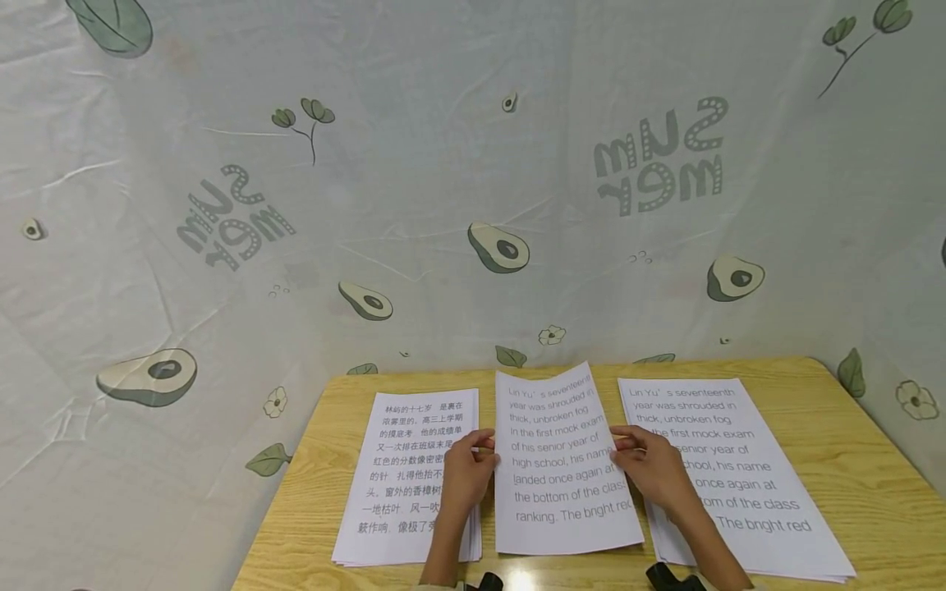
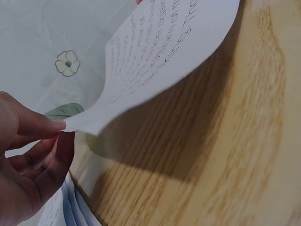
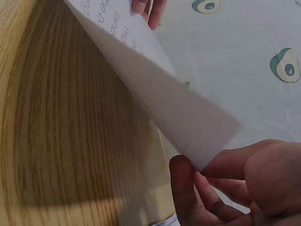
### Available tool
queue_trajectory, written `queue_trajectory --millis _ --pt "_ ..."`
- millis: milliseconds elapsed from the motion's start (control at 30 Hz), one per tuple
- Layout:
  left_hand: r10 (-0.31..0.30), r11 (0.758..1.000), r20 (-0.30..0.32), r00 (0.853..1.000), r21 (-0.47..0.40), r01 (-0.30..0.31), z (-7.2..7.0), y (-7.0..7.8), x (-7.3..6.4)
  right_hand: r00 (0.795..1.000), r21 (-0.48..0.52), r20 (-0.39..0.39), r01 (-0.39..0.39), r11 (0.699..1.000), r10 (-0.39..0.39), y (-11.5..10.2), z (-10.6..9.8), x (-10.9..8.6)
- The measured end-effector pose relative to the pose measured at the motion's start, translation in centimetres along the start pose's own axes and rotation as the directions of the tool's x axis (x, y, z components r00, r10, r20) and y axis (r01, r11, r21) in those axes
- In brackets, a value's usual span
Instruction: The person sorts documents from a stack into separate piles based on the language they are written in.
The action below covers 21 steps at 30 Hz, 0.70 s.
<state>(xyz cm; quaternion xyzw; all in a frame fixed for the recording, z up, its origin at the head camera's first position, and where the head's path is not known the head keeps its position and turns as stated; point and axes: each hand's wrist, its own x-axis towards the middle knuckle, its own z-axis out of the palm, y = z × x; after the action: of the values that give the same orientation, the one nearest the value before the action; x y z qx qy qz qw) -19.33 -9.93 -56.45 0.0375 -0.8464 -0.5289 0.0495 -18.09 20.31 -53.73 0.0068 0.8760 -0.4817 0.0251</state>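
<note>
A sheet of paper (image 1: 565,476) printed in large English text is held up above the table between both hands. My left hand (image 1: 470,472) pinches its left edge between thumb and fingers, as the left wrist view shows at the paper's edge (image 2: 89,123). On the opposite edge, my right hand (image 1: 654,464) pinches the sheet; in the right wrist view its thumb and fingers (image 3: 182,176) meet at the paper's edge. The sheet bows between the hands, and its shadow falls on the wood below.
To the left lies a stack of sheets (image 1: 402,476) with Chinese text, partly under the left forearm. A stack of English-printed sheets (image 1: 761,509) lies at the right, beneath the right hand and forearm. The wooden table (image 1: 296,525) meets a patterned curtain (image 1: 429,205) behind.
</note>
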Motion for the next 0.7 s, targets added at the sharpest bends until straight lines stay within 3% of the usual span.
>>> queue_trajectory --millis 333,700 --pt "-0.019 0.999 -0.038 0.999 -0.048 0.018 -0.49 0.1 0.09 1.0 0.061 0.003 -0.014 0.998 0.014 0.41 -0.47 0.17" --pt "-0.058 0.991 -0.011 0.998 -0.124 0.056 -0.83 0.05 -0.06 0.999 0.084 0.022 -0.043 0.996 0.041 0.95 -0.5 0.42"
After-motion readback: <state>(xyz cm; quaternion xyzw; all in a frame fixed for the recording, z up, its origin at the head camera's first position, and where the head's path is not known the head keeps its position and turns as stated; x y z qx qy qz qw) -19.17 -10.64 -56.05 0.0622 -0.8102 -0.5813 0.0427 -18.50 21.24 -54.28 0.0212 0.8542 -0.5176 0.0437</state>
